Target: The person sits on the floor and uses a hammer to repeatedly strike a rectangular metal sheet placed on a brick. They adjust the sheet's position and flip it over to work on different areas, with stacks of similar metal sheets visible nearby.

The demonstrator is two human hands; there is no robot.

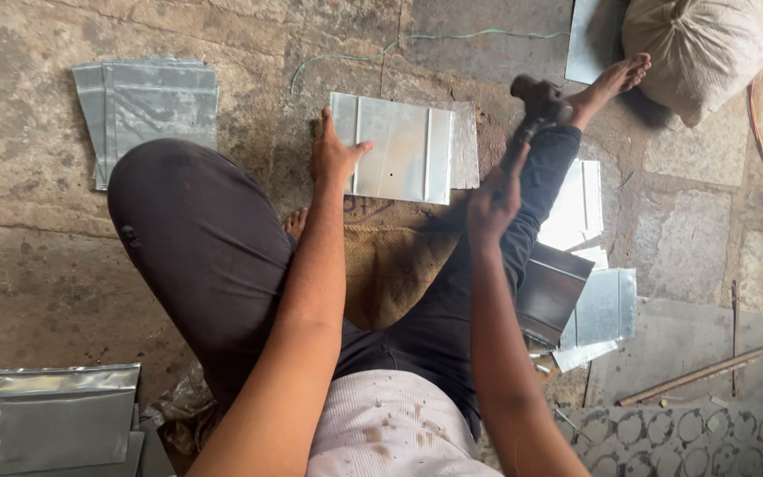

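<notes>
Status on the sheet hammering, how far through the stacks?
Done, it seems: folded sheets stacked at upper left and lower left, though I can't tell for sure they are finished. In hand: left hand pins a sheet flat on the floor, right hand holds a raised hammer above it. Left: probably the loose sheets by the right leg; count unclear.

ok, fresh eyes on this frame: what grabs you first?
The raised hammer, gripped in the right hand above the outstretched leg, blurred. Next, the shiny folded metal sheet lying on the stone floor at centre, with the left hand pressed on its left edge. Stacks of similar sheets lie at upper left, and a cloth sack sits at top right.
</notes>
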